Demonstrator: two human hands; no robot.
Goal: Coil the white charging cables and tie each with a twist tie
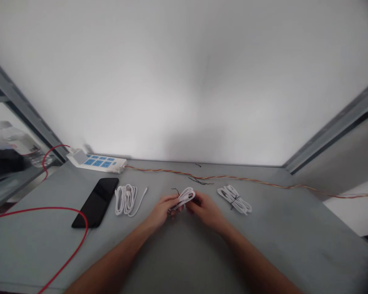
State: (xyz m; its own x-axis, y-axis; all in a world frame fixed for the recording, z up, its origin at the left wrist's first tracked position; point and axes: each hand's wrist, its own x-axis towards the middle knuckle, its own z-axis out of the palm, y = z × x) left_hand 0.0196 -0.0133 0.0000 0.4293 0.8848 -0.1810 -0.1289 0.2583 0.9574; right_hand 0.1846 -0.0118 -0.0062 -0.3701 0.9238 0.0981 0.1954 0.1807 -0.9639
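The left hand (165,207) is pinching a white cable coil (186,196) between a loose coil (126,200) at nine o'clock and a tied coil (236,200) at three, the right hand (203,207) is touching it, grip unclear, and it could be springing apart if the black tie (176,190) is slipping.

We see soft, muted light, strongest on the white back panel (135,90), with a broad, diffuse shadow low at its middle. The grey tabletop (279,237) sits dimmer, darkest at bottom centre. We find the white cable bundle (186,197) slightly soft, the far-left bottle (15,136) smeared, and the right-hand corners darkened.
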